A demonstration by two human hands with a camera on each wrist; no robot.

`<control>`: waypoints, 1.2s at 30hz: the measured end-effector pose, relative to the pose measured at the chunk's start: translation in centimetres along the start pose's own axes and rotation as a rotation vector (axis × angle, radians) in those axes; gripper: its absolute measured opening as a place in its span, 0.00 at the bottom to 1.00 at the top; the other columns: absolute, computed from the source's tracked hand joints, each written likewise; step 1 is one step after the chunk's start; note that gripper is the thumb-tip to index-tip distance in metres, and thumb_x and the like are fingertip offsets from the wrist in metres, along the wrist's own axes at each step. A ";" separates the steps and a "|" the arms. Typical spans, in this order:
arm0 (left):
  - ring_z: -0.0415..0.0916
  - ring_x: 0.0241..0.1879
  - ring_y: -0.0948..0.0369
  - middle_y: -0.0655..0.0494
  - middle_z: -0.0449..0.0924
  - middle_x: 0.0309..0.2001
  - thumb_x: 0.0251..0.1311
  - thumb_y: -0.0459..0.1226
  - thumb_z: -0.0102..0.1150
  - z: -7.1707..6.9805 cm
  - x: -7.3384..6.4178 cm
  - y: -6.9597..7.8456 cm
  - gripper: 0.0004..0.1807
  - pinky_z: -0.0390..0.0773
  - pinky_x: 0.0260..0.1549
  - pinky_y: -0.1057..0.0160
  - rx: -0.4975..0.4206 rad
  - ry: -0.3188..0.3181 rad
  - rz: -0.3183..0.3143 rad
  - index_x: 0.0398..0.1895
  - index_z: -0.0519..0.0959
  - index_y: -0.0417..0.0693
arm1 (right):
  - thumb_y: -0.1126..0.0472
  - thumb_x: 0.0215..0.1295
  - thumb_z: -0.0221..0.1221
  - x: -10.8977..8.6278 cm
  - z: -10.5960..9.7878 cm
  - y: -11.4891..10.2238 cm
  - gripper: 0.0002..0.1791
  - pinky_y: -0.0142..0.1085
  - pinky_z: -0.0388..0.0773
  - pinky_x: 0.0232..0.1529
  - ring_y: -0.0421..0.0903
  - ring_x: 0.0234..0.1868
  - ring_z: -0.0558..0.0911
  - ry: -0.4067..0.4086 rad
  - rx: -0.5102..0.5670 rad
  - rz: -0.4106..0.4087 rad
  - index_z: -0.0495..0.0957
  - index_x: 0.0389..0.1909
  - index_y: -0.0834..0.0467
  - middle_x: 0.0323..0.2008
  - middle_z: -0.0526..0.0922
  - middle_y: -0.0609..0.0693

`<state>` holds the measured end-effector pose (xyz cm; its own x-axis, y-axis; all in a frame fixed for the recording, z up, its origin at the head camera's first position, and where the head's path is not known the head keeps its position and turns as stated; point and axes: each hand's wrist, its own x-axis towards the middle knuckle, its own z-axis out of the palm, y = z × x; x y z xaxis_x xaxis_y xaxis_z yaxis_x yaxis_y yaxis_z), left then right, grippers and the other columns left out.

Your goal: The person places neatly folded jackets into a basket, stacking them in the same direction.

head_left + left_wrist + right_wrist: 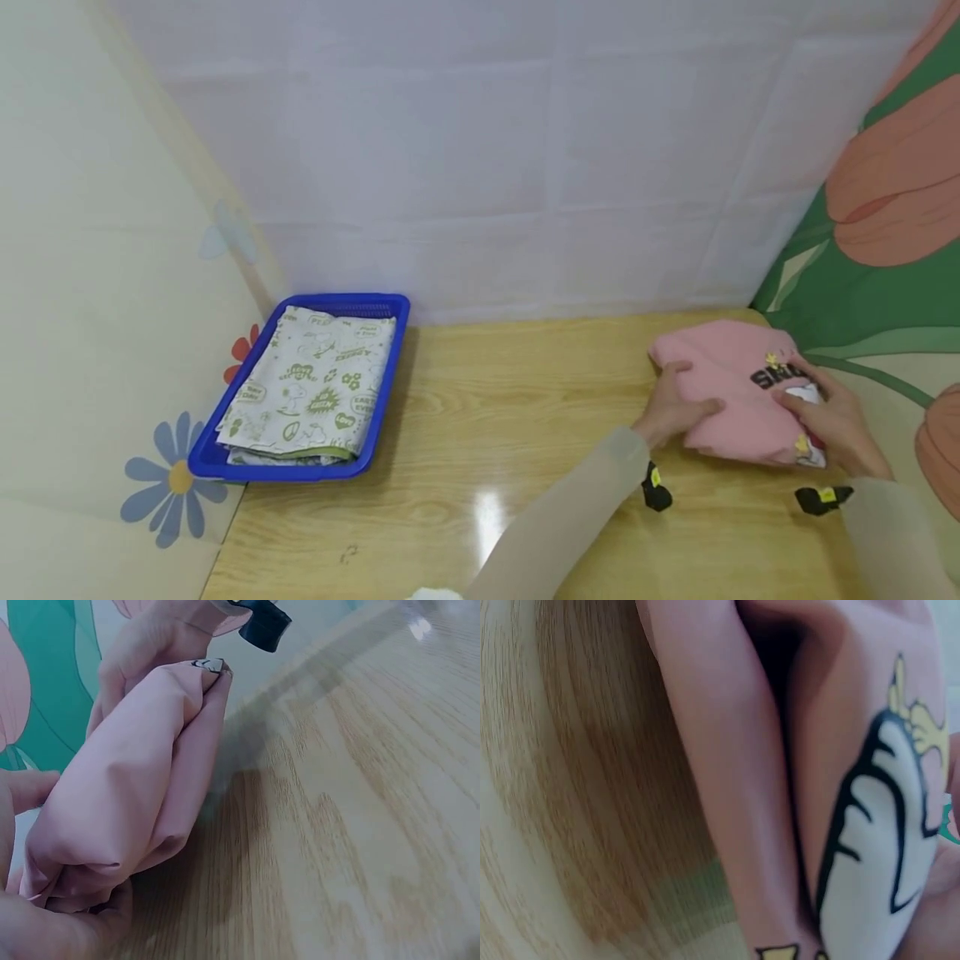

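Near the right end of the table, a folded pink cloth (727, 392) with dark lettering and a white cartoon print is held between two hands. On its left side, the left hand (675, 410) grips it, thumb across the top. My right hand (836, 421) grips the right edge beside the lettering. In the left wrist view, the cloth (127, 772) shows thick, loose folds tilted over the tabletop, with left fingers (112, 911) curled under its near end. The right wrist view has the cloth's (727, 750) layered edge up close, part of the right hand (934, 900) behind it.
On the left of the wood-grain table (495, 400) sits a blue plastic basket (197, 454). A folded white cloth (315, 383) with green prints lies in it. Pale sheeting (487, 150) stands behind, with a floral panel (892, 292) close to the right hand.
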<state>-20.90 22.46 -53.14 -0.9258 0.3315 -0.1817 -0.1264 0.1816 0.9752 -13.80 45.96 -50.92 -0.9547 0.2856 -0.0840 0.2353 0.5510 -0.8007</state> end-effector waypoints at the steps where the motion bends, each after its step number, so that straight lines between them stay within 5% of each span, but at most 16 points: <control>1: 0.76 0.65 0.60 0.60 0.77 0.67 0.58 0.36 0.79 -0.1 0.0 0.0 0.36 0.77 0.69 0.56 -0.003 0.004 0.000 0.67 0.73 0.67 | 0.45 0.80 0.58 0.0 0.1 -0.2 0.43 0.20 0.65 0.48 0.76 0.73 0.57 0.001 0.000 -0.001 0.46 0.87 0.41 0.83 0.45 0.75; 5: 0.76 0.66 0.60 0.60 0.76 0.69 0.58 0.36 0.78 -0.8 -0.1 0.1 0.38 0.77 0.69 0.57 0.031 0.000 0.021 0.69 0.72 0.67 | 0.43 0.80 0.57 0.0 0.3 -0.7 0.43 0.26 0.66 0.58 0.75 0.76 0.55 0.000 0.006 0.037 0.45 0.87 0.40 0.84 0.43 0.72; 9: 0.75 0.66 0.61 0.59 0.74 0.71 0.56 0.35 0.80 -1.6 0.2 0.2 0.43 0.77 0.69 0.60 0.088 -0.008 0.058 0.73 0.69 0.65 | 0.41 0.79 0.57 -0.1 0.6 -1.1 0.44 0.22 0.68 0.50 0.73 0.73 0.57 0.004 0.017 0.051 0.45 0.87 0.37 0.84 0.42 0.73; 12: 0.74 0.68 0.61 0.58 0.73 0.73 0.55 0.35 0.81 -2.2 0.3 0.3 0.46 0.76 0.69 0.61 0.120 -0.016 0.086 0.76 0.67 0.64 | 0.41 0.80 0.56 -0.3 0.8 -1.6 0.44 0.32 0.73 0.62 0.74 0.73 0.57 0.008 0.018 0.043 0.44 0.87 0.38 0.84 0.42 0.73; 15: 0.74 0.69 0.59 0.57 0.72 0.74 0.54 0.36 0.82 -3.0 0.5 0.6 0.50 0.76 0.70 0.59 0.151 -0.023 0.110 0.78 0.65 0.66 | 0.42 0.80 0.56 -0.4 0.9 -2.2 0.44 0.31 0.71 0.64 0.74 0.74 0.57 0.018 0.004 0.021 0.44 0.87 0.40 0.84 0.43 0.73; 19: 0.74 0.70 0.55 0.55 0.70 0.77 0.53 0.37 0.82 -4.1 0.4 1.4 0.54 0.78 0.69 0.56 0.162 -0.030 0.119 0.82 0.63 0.68 | 0.44 0.80 0.58 -0.4 1.0 -3.0 0.44 0.14 0.70 0.42 0.61 0.65 0.68 0.037 0.009 -0.018 0.46 0.87 0.43 0.84 0.44 0.74; 24: 0.74 0.71 0.53 0.55 0.67 0.79 0.53 0.40 0.82 -5.6 0.0 2.3 0.56 0.78 0.68 0.53 0.178 -0.039 0.100 0.84 0.60 0.72 | 0.46 0.79 0.59 -0.4 1.4 -3.8 0.45 0.16 0.76 0.36 0.32 0.49 0.68 0.034 0.044 -0.026 0.47 0.87 0.43 0.84 0.42 0.74; 36: 0.69 0.75 0.55 0.61 0.65 0.81 0.55 0.40 0.82 -9.3 -0.8 3.7 0.55 0.74 0.72 0.49 0.172 -0.059 0.091 0.82 0.60 0.79 | 0.50 0.78 0.62 -0.3 2.9 -6.1 0.44 0.25 0.83 0.29 0.24 0.33 0.77 0.037 0.111 -0.076 0.50 0.87 0.39 0.81 0.49 0.78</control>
<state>-23.92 14.30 -48.20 -0.9073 0.4071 -0.1055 0.0244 0.3016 0.9531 -15.49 40.28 -47.71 -0.9612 0.2759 0.0000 0.1386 0.4828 -0.8647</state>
